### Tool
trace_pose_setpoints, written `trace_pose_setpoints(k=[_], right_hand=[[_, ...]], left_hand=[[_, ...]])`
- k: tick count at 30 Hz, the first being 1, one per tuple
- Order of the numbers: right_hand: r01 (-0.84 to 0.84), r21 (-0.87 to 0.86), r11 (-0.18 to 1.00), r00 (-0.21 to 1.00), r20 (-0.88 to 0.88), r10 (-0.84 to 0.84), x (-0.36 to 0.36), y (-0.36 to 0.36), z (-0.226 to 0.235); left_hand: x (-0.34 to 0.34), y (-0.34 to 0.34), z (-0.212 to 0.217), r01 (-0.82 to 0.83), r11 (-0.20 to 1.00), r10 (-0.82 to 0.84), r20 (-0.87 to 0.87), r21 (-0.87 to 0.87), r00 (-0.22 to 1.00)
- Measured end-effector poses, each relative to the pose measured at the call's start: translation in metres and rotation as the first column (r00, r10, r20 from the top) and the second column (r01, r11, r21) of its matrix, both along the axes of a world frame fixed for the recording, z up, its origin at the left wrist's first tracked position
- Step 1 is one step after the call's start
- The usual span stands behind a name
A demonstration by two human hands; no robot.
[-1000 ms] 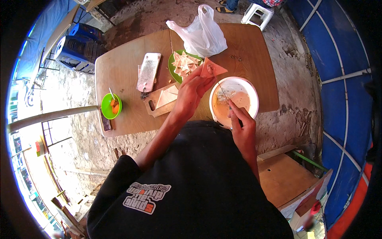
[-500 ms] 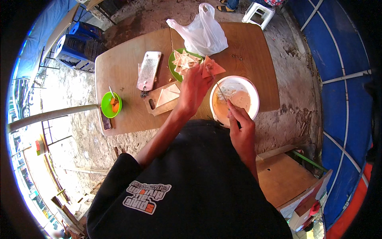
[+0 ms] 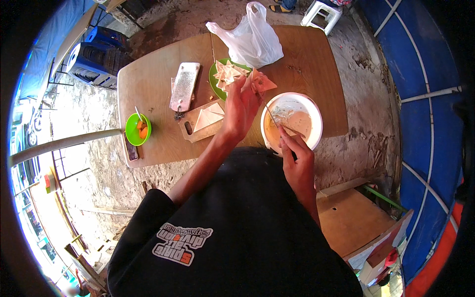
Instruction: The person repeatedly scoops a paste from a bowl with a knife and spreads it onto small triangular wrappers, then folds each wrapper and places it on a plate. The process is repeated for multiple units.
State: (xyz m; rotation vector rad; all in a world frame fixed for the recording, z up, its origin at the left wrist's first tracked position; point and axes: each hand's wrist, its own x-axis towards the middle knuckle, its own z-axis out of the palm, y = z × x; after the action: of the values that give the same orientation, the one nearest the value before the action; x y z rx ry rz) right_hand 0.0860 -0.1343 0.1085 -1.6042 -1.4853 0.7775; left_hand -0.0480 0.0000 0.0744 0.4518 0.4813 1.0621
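My left hand (image 3: 239, 110) is closed on a triangular wrapper (image 3: 264, 82), raised beside the green plate, with a dab of pinkish filling on it. In my right hand (image 3: 298, 153) is a thin metal utensil (image 3: 271, 114); its far end reaches the wrapper, and I cannot make out the shape of its tip. Below that hand stands a white tub (image 3: 319, 120) holding pinkish paste (image 3: 300, 122). Pale pointed wrapper pieces (image 3: 227, 74) are heaped on the green plate (image 3: 214, 85). More triangular wrappers (image 3: 208, 118) lie on a wooden cutting board (image 3: 194, 135).
A metal grater (image 3: 185, 87) lies left of the plate. Behind the plate sits a white plastic bag (image 3: 255, 44). At the table's left edge are a green bowl (image 3: 132, 135) with orange pieces and a spoon, and a phone (image 3: 131, 151). A white stool (image 3: 321, 17) stands beyond the table.
My left hand has tilted the wrapper, and more filling shows on it. My right hand has shifted slightly up and left, with the utensil's end against the wrapper.
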Motion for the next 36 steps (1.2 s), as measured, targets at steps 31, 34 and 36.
trace_pose_setpoints(k=[31,34,36], right_hand=[[-0.335,-0.426,0.84,0.365,-0.881,-0.301,0.025,-0.003,-0.017],[-0.338,-0.423,0.841,0.353,-0.885,-0.303,0.024,-0.003,-0.017],[-0.335,-0.431,0.838,0.337,-0.885,-0.32,0.025,-0.003,-0.016]], left_hand=[[-0.008,-0.003,0.003,0.156,0.973,-0.128,-0.163,0.173,0.978],[-0.006,-0.004,0.004,0.145,0.975,-0.116,-0.171,0.169,0.978],[-0.008,-0.003,0.002,0.14,0.98,-0.118,-0.149,0.142,0.982]])
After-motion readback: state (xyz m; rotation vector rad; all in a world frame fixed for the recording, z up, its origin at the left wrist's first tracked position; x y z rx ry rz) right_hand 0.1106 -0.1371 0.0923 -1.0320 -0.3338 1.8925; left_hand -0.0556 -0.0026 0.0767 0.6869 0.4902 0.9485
